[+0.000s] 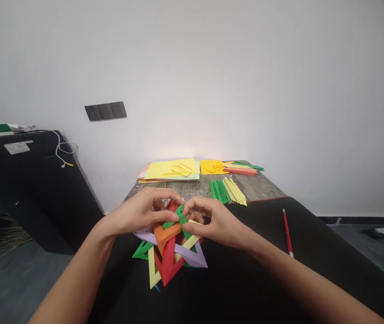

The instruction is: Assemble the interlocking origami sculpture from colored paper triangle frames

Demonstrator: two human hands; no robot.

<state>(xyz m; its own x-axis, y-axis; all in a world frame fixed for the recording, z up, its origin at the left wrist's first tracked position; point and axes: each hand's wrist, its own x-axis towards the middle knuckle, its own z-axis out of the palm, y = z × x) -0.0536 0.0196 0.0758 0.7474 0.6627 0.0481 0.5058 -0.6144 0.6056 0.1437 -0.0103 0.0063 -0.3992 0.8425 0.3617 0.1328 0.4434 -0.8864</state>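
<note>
Above the black mat (246, 279), both hands pinch green folded strips (182, 220) of the paper star (168, 256), left hand (141, 211) and right hand (212, 220) close together; light fingertip pressure suits such thin folds; the star's coloured points spread below the fingers, nearer the wearer.

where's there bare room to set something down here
Bare: the mat right of the red pencil, and nearer you than the star; also some wood right of the yellow strips. Crowded: the wood's far end, under papers, and around the left hand and right hand.
</note>
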